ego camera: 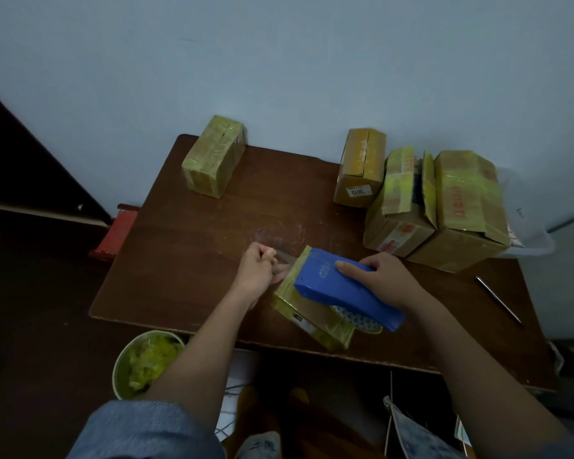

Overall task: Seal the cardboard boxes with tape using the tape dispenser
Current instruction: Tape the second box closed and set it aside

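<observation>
We note the right hand [383, 279] gripping the tape dispenser [345, 288] atop the small box [312, 321], whose long axis runs 10-to-4 o'clock, left hand [259, 270] pinching the tape end [284, 258] at 10.

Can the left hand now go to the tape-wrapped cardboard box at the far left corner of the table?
Probably not yet: the left hand pinches a strip of clear tape, so it is busy. The brown table between it and the tape-wrapped cardboard box shows no obstacle.
</observation>
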Tool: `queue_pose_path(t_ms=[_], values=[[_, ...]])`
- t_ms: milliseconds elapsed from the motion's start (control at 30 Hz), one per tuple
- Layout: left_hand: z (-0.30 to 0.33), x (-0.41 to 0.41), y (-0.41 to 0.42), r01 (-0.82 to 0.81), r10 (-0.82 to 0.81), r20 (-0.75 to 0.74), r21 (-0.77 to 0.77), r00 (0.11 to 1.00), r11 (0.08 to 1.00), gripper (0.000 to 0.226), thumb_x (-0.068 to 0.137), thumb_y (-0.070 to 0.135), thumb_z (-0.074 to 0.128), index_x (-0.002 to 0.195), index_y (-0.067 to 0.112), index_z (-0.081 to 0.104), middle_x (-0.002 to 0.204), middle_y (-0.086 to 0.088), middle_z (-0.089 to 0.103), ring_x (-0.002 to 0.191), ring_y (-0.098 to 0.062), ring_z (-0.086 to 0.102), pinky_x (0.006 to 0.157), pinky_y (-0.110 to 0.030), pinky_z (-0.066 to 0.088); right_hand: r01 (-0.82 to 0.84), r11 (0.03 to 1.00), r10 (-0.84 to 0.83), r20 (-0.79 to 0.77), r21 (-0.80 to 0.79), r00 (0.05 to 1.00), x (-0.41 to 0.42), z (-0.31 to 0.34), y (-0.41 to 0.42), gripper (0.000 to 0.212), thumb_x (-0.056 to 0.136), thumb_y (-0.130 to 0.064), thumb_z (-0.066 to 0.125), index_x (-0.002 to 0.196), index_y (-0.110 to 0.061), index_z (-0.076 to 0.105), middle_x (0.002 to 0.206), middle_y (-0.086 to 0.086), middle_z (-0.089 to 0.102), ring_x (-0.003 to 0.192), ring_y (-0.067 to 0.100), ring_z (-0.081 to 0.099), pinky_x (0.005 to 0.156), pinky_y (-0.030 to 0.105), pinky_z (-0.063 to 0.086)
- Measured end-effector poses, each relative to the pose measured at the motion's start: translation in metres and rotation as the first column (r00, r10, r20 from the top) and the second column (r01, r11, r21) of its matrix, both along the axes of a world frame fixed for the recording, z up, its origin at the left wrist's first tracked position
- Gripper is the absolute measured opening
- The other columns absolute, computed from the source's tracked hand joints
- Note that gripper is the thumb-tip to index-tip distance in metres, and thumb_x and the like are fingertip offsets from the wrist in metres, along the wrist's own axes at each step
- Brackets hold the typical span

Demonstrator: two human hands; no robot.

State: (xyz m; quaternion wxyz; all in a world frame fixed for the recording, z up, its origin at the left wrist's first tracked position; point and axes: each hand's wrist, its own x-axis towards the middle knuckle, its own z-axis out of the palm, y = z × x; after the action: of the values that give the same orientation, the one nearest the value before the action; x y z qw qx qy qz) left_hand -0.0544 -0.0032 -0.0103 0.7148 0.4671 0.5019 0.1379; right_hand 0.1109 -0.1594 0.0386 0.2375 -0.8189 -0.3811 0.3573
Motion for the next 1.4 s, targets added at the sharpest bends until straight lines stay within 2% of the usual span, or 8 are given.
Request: queue_pose_path(t_ms=[167,433,633,800,967,1167,1300,1400], values=[[-0.001,0.003,-0.002,0.084,-0.07,-0.082,0.173,0.994,0.981,0.014,0.105,0.015,0.033,0.099,0.011,0.045,0.1,-0.01,0.054,0.081,-0.018,0.07,0.068,-0.028,0.059,0.045,0.998,-0.049,0.09,0.049,0.995,-0.001,-0.003,-0.005,0.062,0.077,-0.076,0.051,0.054,-0.018,0.052,0.051,-0.003,0.039,0.044,0.015,0.035,0.055,0.034,0.034],[-0.008,0.004,-0.016,0.15,-0.101,-0.175,0.296,0.979,0.943,0.014,0.103,0.013,0.038,0.092,0.013,0.046,0.104,-0.011,0.058,0.078,-0.017,0.07,0.073,-0.044,0.06,-0.054,0.996,0.065,0.177,-0.07,0.982,0.007,0.015,-0.004,0.085,0.063,-0.088,0.039,0.079,-0.011,0.072,0.073,0.014,0.06,0.055,0.019,0.048,0.058,0.036,0.042],[-0.016,-0.003,-0.029,0.041,-0.025,-0.106,0.151,0.994,0.988,0.013,0.103,0.01,0.038,0.095,0.011,0.048,0.098,-0.011,0.063,0.074,-0.018,0.073,0.078,-0.042,0.06,-0.106,0.987,0.118,0.099,-0.118,0.988,0.019,0.013,-0.005,0.076,0.068,-0.081,0.049,0.081,-0.011,0.075,0.071,0.014,0.061,0.056,0.02,0.049,0.057,0.032,0.041],[-0.022,-0.011,-0.035,-0.089,0.088,-0.052,-0.015,0.995,0.996,0.015,0.1,0.006,0.04,0.088,0.009,0.049,0.105,-0.022,0.061,0.088,-0.028,0.072,0.082,-0.04,0.06,-0.135,0.983,0.139,0.023,-0.123,0.99,0.025,0.009,-0.003,0.065,0.071,-0.077,0.055,0.07,-0.014,0.072,0.054,-0.003,0.049,0.046,0.012,0.042,0.053,0.028,0.034],[-0.026,-0.016,-0.037,-0.075,0.075,-0.099,0.005,0.992,0.997,0.017,0.1,0.006,0.04,0.085,0.01,0.047,0.096,-0.016,0.06,0.083,-0.028,0.073,0.075,-0.035,0.059,-0.16,0.978,0.163,0.006,-0.137,0.987,0.025,0.007,0.002,0.066,0.069,-0.077,0.055,0.072,-0.015,0.073,0.056,-0.002,0.051,0.049,0.014,0.044,0.056,0.03,0.035],[-0.033,-0.014,-0.037,-0.039,0.039,-0.139,0.008,0.99,0.999,0.014,0.101,0.008,0.043,0.088,0.009,0.05,0.099,-0.014,0.059,0.085,-0.024,0.073,0.082,-0.041,0.059,-0.171,0.974,0.175,0.019,-0.151,0.984,0.027,0.003,0.004,0.078,0.067,-0.082,0.052,0.081,-0.009,0.075,0.069,0.015,0.055,0.059,0.025,0.048,0.058,0.033,0.036],[-0.039,-0.014,-0.039,0.031,-0.021,-0.178,0.052,0.984,0.998,0.014,0.101,0.016,0.048,0.089,0.011,0.053,0.088,-0.008,0.066,0.086,-0.021,0.072,0.088,-0.046,0.056,-0.157,0.975,0.161,0.015,-0.155,0.987,0.028,0.002,0.004,0.077,0.067,-0.082,0.053,0.079,-0.01,0.074,0.064,0.009,0.053,0.058,0.025,0.047,0.058,0.033,0.035],[-0.041,-0.012,-0.043,0.126,-0.095,-0.237,0.117,0.967,0.985,0.019,0.097,0.029,0.057,0.09,0.011,0.055,0.091,-0.008,0.07,0.084,-0.017,0.069,0.077,-0.035,0.055,-0.151,0.977,0.155,0.015,-0.15,0.988,0.028,0.001,0.003,0.076,0.068,-0.082,0.054,0.078,-0.009,0.073,0.064,0.012,0.051,0.058,0.025,0.046,0.058,0.033,0.035]])
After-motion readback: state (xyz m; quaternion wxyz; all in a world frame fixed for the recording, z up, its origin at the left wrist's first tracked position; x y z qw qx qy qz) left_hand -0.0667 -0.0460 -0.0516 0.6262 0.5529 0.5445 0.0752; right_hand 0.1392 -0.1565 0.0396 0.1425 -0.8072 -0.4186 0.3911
